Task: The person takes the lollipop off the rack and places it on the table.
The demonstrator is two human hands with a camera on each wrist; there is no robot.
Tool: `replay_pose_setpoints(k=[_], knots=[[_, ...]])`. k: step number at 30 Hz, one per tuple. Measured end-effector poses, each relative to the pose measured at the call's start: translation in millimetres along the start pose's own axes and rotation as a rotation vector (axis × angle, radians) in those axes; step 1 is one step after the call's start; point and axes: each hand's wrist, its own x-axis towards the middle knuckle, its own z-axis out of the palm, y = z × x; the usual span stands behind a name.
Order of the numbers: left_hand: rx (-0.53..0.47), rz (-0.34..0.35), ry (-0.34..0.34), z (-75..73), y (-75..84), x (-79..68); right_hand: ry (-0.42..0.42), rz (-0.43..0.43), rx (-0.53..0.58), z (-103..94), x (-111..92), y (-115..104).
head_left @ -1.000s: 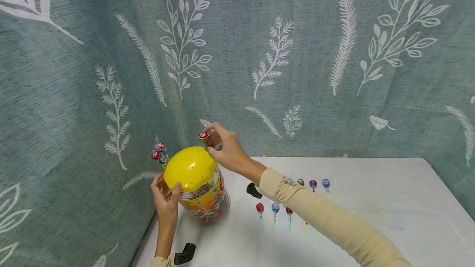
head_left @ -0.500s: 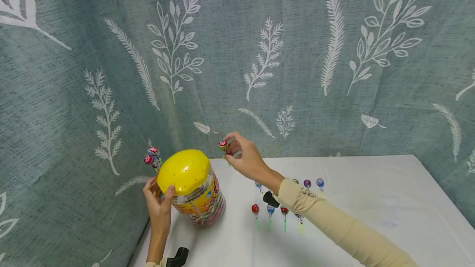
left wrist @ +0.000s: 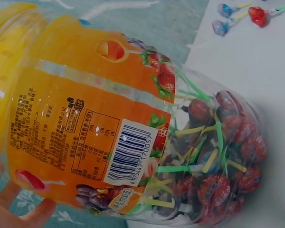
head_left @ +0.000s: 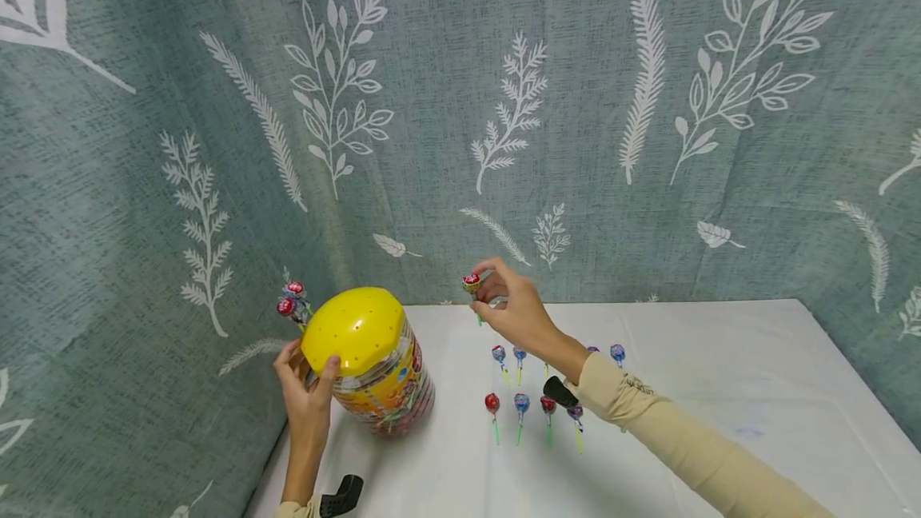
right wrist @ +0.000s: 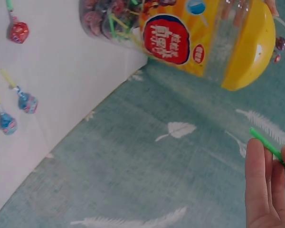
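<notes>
A large clear plastic jar (head_left: 392, 398) with a yellow lid (head_left: 356, 330) leans on the table at left, part full of wrapped lollipops. My left hand (head_left: 308, 398) holds it near the top, thumb on the lid's near edge, fingers mostly hidden behind the rim. Beyond that rim several lollipops (head_left: 291, 302) stick up in a small bunch, their lower sticks hidden. To the right of the jar, my right hand (head_left: 521, 306) pinches one red-and-yellow-green lollipop (head_left: 471, 284) by its green stick (right wrist: 266, 142), raised over the back of the table.
Two rows of lollipops lie on the white table (head_left: 691, 406), including a red one (head_left: 492, 403) and a blue one (head_left: 617, 353); my right forearm covers part of them. A patterned green curtain (head_left: 432, 102) hangs behind and at the left.
My right hand has moved right, away from the jar's lid, with the lollipop still pinched. The left hand keeps its hold on the jar; the view has shifted slightly.
</notes>
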Motion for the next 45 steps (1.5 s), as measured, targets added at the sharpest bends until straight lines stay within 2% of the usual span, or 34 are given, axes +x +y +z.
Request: replay_pose_setpoints(k=[4,11,15,23,28,33,37,39,41,43,45], knots=[[0.014,-0.01,-0.002,-0.3,-0.8,1.1,0.014,0.047,0.009,-9.8,-8.2,3.8],[0.018,-0.017,-0.003,-0.8,-3.2,1.3,0.024,0.114,0.023,-27.2,-26.6,-19.9],[0.006,-0.009,-0.003,0.4,-3.3,0.6,0.02,0.129,-0.007,-33.8,-36.2,-17.5],[-0.027,-0.013,-0.005,1.2,-6.4,1.3,0.027,0.157,-0.059,-40.8,-55.4,29.0],[-0.015,-0.02,0.001,2.1,-2.2,0.8,0.066,0.168,-0.055,-47.6,-67.7,43.9],[-0.023,-0.008,0.001,5.2,16.3,-4.1,0.076,0.207,-0.037,-54.6,-80.5,55.4],[-0.034,0.001,-0.001,6.7,26.2,-7.6,0.095,0.235,-0.069,-59.1,-90.9,56.6],[-0.033,-0.002,0.0,6.7,26.7,-7.7,0.104,0.252,-0.088,-60.9,-95.5,49.8],[-0.033,-0.002,0.001,5.2,18.1,-5.4,0.107,0.28,-0.096,-62.4,-100.6,42.2],[-0.045,0.002,0.002,5.0,16.1,-4.5,0.108,0.297,-0.091,-64.2,-107.0,46.0],[-0.06,0.009,0.001,5.1,15.8,-4.1,0.109,0.312,-0.092,-66.0,-114.5,58.9]])
